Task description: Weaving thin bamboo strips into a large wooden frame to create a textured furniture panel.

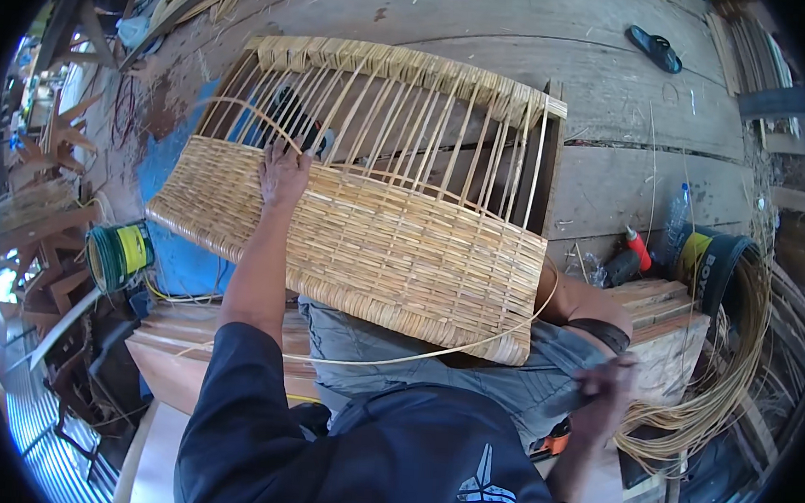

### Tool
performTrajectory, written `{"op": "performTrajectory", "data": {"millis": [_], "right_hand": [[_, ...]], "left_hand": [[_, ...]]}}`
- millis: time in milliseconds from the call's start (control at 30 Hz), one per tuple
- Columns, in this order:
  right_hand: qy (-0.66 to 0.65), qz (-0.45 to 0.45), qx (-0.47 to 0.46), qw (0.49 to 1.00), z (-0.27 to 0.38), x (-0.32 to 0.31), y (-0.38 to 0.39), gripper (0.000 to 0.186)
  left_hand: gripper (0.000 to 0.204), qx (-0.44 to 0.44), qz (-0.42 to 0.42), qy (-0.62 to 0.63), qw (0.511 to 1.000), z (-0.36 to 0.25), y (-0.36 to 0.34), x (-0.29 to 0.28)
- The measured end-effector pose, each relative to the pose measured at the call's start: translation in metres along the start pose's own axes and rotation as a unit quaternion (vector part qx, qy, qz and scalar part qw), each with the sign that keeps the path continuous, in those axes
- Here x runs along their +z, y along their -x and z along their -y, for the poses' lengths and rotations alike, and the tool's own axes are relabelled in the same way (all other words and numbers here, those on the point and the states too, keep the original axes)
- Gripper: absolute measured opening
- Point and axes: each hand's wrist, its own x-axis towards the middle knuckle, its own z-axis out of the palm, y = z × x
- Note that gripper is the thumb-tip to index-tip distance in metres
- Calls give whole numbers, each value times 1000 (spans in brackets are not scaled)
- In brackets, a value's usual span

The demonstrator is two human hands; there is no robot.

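A partly woven rattan panel lies tilted across my lap. Its near half is tight weave, while bare rattan stakes span the open far half up to a wrapped rail. My left hand is on the upper edge of the weave, its fingers closed around a thin rattan strand that arcs off to the left. Another length of strand loops from the panel's right side across my lap. Away from the panel, my right hand is beside my right thigh; motion smears its fingers.
Wooden planks lie stacked under my legs. To the right are a coil of rattan, a dark bucket, a plastic bottle and a red-tipped tool. A green bucket stands left. A sandal lies on the floorboards.
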Motion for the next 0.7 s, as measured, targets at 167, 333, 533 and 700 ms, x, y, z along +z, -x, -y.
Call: {"op": "performTrajectory", "data": {"millis": [167,333,533,700], "right_hand": [[-76,127,205,967,-37,57,36,32],[489,356,120,787,-35,58,22,43],[434,246,51,865,-3,86,-160,29],[-20,29,58,998,10,111,-281,13]], "left_hand": [[38,-8,10,48,999,21,-12,24],[32,-25,31,48,998,14,-16,16],[34,-47,28,56,997,18,-7,12],[34,-49,53,74,995,7,-14,13]]}}
